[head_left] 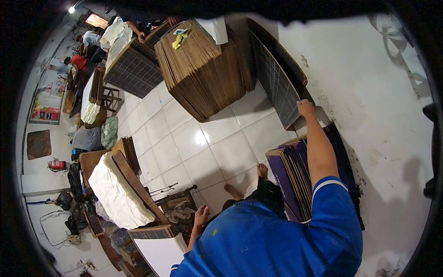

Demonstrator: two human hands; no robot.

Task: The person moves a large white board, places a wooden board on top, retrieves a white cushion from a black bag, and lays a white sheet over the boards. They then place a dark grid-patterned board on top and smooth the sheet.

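Note:
My right hand (305,108) reaches out beside the wall, its fingers closed round the near upper corner of a dark board (279,87) marked with pale grid lines. The board stands on edge, leaning toward the wall, with another brown-edged board (281,48) behind it. Below my right arm stands a row of upright boards with purple covers (287,184). My left hand (201,215) hangs by my body, its fingers loosely curled in, and nothing shows in it. Nearest to it is a low wooden stand (177,205) with crumpled plastic on it.
A tall stack of brown boards (203,74) stands on the tiled floor (189,143), with a yellow scrap (179,41) on top. White sheets (117,194) lie at the left. Another person's hand (141,37) rests near a gridded board (134,69); more people are farther back.

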